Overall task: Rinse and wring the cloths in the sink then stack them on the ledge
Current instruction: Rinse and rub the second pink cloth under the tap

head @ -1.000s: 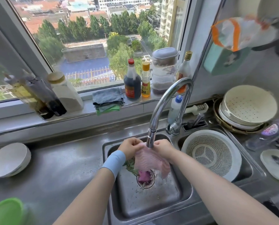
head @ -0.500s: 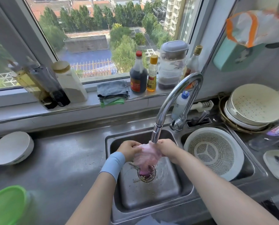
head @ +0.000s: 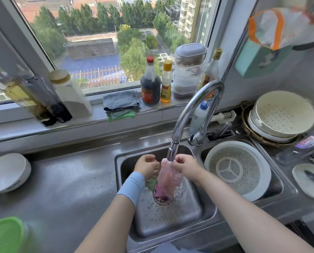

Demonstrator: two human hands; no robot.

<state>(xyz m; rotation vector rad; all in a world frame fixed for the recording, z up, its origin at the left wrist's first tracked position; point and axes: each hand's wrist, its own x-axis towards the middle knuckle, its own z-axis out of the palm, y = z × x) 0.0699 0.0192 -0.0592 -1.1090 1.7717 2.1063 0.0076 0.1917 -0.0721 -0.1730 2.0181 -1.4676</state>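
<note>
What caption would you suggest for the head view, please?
Left hand and right hand hold a pink cloth under the running faucet in the sink.

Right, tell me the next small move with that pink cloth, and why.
Probably bunch the thin pink cloth and twist it. The left hand and right hand hold its top under the running chrome tap; it hangs soaked and loose, not yet wrung.
</note>
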